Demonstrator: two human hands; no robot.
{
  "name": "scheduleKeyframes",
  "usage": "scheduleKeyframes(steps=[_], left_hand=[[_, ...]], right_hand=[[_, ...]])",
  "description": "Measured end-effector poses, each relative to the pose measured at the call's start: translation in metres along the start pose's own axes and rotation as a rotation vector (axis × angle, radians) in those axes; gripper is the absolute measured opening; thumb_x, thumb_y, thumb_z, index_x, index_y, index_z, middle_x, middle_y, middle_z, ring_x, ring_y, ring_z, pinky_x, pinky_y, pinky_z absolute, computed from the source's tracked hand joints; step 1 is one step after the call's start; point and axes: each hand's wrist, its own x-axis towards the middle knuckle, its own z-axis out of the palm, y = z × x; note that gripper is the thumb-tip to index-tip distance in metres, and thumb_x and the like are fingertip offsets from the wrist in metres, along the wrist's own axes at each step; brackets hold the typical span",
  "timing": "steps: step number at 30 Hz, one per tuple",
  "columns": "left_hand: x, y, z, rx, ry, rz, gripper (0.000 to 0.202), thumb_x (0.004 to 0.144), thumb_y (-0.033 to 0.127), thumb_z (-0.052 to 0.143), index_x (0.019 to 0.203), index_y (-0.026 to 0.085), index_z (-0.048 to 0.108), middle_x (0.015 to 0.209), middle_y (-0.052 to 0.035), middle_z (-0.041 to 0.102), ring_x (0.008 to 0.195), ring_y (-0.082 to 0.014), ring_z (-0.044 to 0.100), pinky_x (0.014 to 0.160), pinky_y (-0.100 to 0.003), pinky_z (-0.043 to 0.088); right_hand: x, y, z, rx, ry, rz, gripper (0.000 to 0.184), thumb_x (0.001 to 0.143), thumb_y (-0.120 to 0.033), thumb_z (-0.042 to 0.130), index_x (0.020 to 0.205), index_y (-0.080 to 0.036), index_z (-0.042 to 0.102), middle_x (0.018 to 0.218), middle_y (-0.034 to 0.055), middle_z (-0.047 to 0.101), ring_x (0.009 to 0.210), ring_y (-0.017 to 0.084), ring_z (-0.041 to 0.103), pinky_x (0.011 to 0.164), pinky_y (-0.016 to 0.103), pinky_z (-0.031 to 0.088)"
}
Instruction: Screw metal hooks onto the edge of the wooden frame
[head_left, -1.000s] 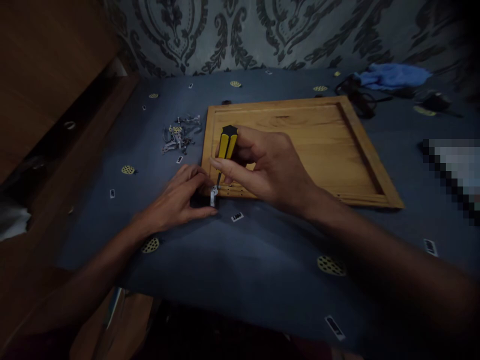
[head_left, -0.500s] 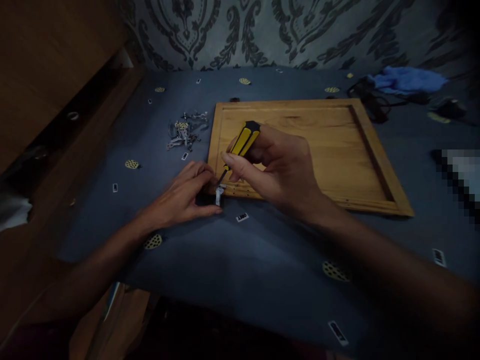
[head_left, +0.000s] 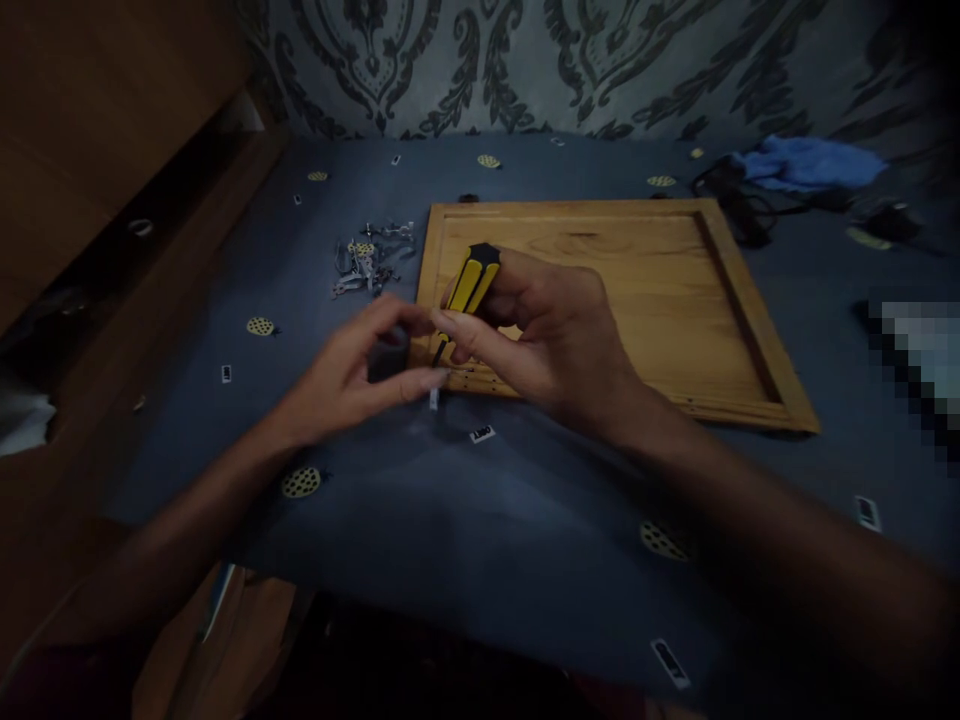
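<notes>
My right hand [head_left: 555, 325] is closed around a yellow-and-black screwdriver [head_left: 472, 282]. Its shaft points down at the near left corner of a framed wooden panel [head_left: 574, 209], which looks like a cabinet door. A small metal hinge [head_left: 434, 400] sticks out over the panel's near edge at that corner, mostly covered by fingers. My left hand [head_left: 352, 365] curves around the shaft area with thumb and index finger apart. The thumb tip is over the hinge, and the index fingertip is beside the screwdriver's handle. Whether either fingertip touches is unclear.
Several metal hinges [head_left: 371, 260] lie in a pile left of the panel. A blue cloth [head_left: 814, 163] and dark corded items [head_left: 742, 210] are at the back right. A wooden cabinet [head_left: 112, 110] borders the left side, and a patterned wall stands behind.
My left index finger has lifted from the panel's corner toward the screwdriver, and the thumb has moved up over the hinge. The screwdriver's handle has shifted slightly left and stands steeper.
</notes>
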Motion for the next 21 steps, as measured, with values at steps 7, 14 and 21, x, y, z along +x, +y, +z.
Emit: scheduleKeyframes(steps=[7, 14, 21], left_hand=[[0.03, 0.066, -0.008, -0.033, 0.241, 0.196, 0.02, 0.103, 0.025, 0.065, 0.123, 0.025, 0.069, 0.123, 0.0028, 0.069, 0.121, -0.0191, 0.068, 0.103, -0.033, 0.058], [0.052, 0.085, 0.011, -0.059, 0.229, 0.242, 0.057, 0.112, 0.055, 0.028, 0.105, 0.02, 0.072, 0.086, 0.003, 0.069, 0.09, -0.0178, 0.079, 0.071, -0.032, 0.065], [0.051, 0.082, 0.019, -0.01, 0.304, 0.18, 0.07, 0.107, 0.068, 0.022, 0.106, 0.024, 0.077, 0.108, 0.0011, 0.072, 0.096, -0.0211, 0.08, 0.057, -0.024, 0.057]], right_hand=[[0.002, -0.003, 0.001, -0.147, 0.102, -0.023, 0.015, 0.096, -0.036, 0.069, 0.085, -0.025, 0.066, 0.069, -0.001, 0.063, 0.067, 0.019, 0.061, 0.061, 0.033, 0.049], [0.004, -0.001, 0.006, -0.103, 0.147, -0.033, 0.02, 0.093, -0.028, 0.068, 0.075, -0.023, 0.06, 0.068, -0.0004, 0.063, 0.065, 0.016, 0.058, 0.059, 0.031, 0.048], [0.002, 0.0, -0.003, 0.029, 0.057, -0.074, 0.013, 0.092, -0.03, 0.071, 0.082, -0.022, 0.067, 0.07, -0.0021, 0.065, 0.061, 0.014, 0.059, 0.056, 0.029, 0.047]])
